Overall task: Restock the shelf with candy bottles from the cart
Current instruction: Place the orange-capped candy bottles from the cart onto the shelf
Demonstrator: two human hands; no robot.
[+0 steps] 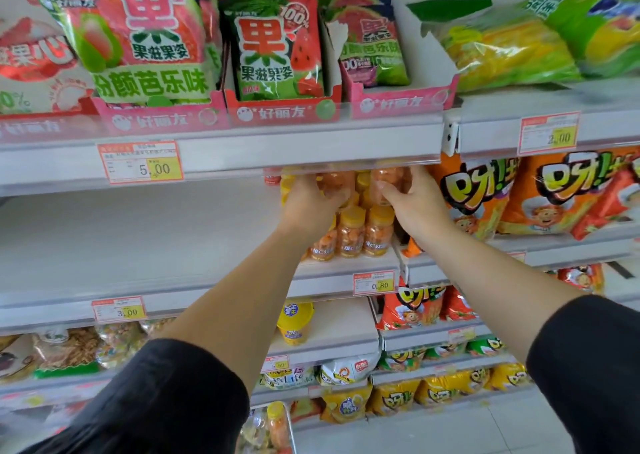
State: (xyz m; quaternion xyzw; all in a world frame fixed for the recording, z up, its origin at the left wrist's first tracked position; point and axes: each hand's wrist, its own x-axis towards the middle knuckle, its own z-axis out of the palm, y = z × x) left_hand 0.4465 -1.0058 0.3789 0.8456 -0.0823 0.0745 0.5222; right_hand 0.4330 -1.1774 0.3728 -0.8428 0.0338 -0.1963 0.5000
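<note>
Several small candy bottles (351, 232) with yellow caps and orange sweets stand in rows on the white middle shelf (145, 245), toward its right end. My left hand (308, 199) grips one candy bottle (334, 181) raised above those rows. My right hand (414, 199) grips another candy bottle (386, 183) right beside it. Both held bottles are partly hidden behind the price rail of the shelf above. More bottles (275, 426) show at the bottom edge, between my arms; the cart itself is hard to make out.
The upper shelf (311, 142) carries pink display boxes of fruit gummy bags (277, 45). Orange snack bags (554, 190) fill the neighbouring bay on the right. A yellow cup (294, 322) and more snack bags sit on lower shelves. The left stretch of the middle shelf is bare white.
</note>
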